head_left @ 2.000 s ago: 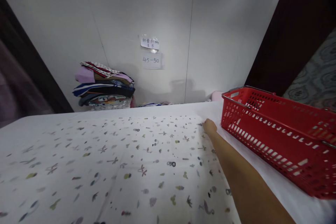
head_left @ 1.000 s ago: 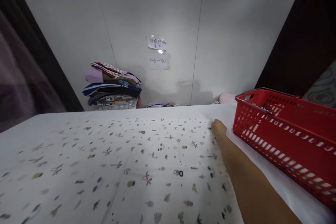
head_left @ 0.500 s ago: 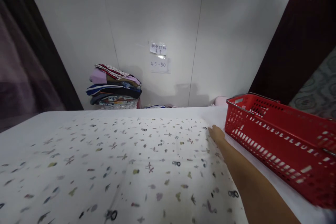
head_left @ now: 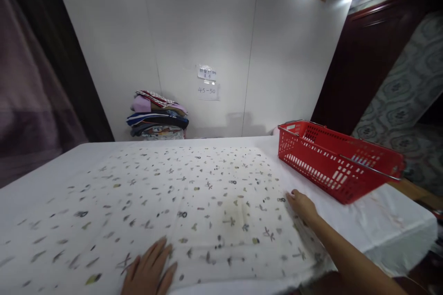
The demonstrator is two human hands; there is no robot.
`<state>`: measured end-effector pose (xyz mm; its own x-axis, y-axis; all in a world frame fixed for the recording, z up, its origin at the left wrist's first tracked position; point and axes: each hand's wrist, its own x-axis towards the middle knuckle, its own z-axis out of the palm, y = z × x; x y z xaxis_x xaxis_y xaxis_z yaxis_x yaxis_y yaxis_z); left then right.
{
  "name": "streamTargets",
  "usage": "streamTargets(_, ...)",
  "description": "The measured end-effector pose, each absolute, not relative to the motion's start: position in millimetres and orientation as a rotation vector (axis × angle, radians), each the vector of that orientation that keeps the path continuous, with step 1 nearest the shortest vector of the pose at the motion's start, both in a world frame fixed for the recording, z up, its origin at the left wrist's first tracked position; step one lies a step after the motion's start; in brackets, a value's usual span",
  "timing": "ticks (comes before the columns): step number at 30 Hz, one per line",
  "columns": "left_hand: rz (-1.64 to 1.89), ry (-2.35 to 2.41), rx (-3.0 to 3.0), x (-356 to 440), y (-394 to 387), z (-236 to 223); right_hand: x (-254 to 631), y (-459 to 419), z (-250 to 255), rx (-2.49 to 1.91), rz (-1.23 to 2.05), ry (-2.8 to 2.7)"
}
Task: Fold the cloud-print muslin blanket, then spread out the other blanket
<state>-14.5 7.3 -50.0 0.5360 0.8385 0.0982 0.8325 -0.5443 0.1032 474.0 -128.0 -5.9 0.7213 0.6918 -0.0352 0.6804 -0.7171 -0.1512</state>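
A white cloth with small coloured prints (head_left: 194,193) lies spread flat over a table covered in white. My left hand (head_left: 150,269) rests flat on the cloth's near edge, fingers stretched out and apart. Over at the cloth's right edge, my right hand (head_left: 302,204) lies on the fabric with the fingers pointing left and lightly curled; nothing shows inside it.
A red plastic basket (head_left: 337,161) with metal handles stands at the table's right rear. A stack of folded cloths (head_left: 157,115) sits against the white wall, under two paper notes (head_left: 206,82). A dark curtain hangs at left, a dark door at right.
My right hand slid back along the cloth's right edge toward me. My left hand came into view on the near edge. The camera pulled back and shows more of the table.
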Motion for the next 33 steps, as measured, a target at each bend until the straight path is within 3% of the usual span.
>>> streamTargets(6, 0.2, 1.498, 2.678, -6.5, -0.5, -33.5, 440.4, -201.7, -15.7, -2.785, 0.158, -1.07)
streamTargets(14, 0.239, 1.465, 2.662, -5.1, -3.3, -28.3, 427.6, -233.8, -16.2, -2.768, 0.262, -0.946)
streamTargets(19, 0.255, 1.471, 2.667, -5.6, -2.7, -31.7, 424.0, -241.9, -16.3, -2.548, 0.552, -0.652)
streamTargets(27, 0.257, 1.461, 2.689, -5.0, -0.4, -32.0, 415.7, -252.3, -17.3, -2.137, 0.541, -0.352)
streamTargets(33, 0.217, 1.476, 2.695, -4.7, -2.0, -27.5, 416.6, -259.7, -17.2, -2.411, 0.419, -0.57)
